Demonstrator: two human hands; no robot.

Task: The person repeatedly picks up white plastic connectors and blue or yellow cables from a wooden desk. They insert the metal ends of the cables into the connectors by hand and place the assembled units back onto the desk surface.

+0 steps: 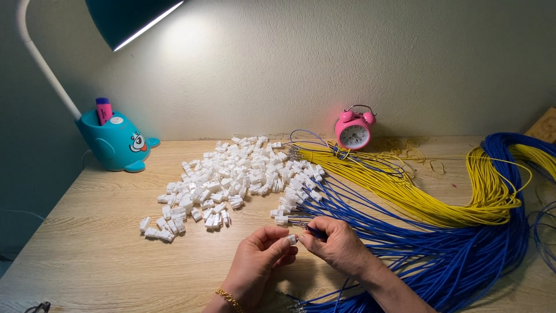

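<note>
Both hands (301,246) pinching white connector (292,238)

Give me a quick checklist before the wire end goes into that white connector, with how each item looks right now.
1. White connector pinched in left hand fingertips: ok.
2. Blue wire gripped by right hand near its end: ok.
3. Wire tip lined up with connector opening: cannot tell, too small.
4. Connector's opening facing the wire: cannot tell.
5. Spare connector pile close by on the desk: ok.
6. Lamp lights the work: ok.
</note>
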